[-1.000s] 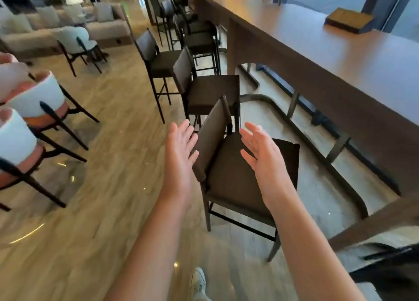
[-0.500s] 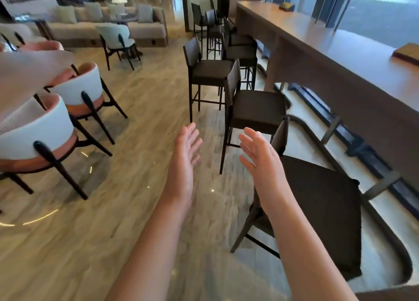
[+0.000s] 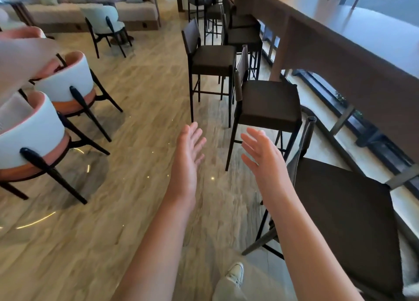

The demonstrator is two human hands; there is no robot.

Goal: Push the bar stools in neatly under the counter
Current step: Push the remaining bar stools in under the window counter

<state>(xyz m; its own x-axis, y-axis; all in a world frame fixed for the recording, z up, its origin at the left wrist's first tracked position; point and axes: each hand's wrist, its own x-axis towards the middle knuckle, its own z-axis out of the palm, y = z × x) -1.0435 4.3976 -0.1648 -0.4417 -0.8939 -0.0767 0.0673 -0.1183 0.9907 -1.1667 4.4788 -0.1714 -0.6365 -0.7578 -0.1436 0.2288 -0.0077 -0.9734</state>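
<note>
Dark brown bar stools line a long wooden counter [image 3: 353,57] on the right. The nearest stool [image 3: 344,214] sits at the lower right, its seat partly beneath the counter edge. A second stool [image 3: 269,103] stands ahead of it, and a third stool [image 3: 210,57] stands farther out on the floor, away from the counter. More stools [image 3: 242,33] crowd the far end. My left hand [image 3: 189,153] and my right hand [image 3: 263,157] are raised in front of me with straight fingers, holding nothing. Both hover over the floor, short of the second stool.
White and orange armchairs [image 3: 65,80] stand at the left, one close by [image 3: 29,137]. A beige sofa [image 3: 95,12] and a pale chair [image 3: 106,21] stand at the back. A metal footrail [image 3: 344,121] runs under the counter. My shoe [image 3: 235,273] shows below.
I have walked forward along the counter. The nearest stool has slid to my lower right and the second stool has come closer. Both hands stay raised and empty.
</note>
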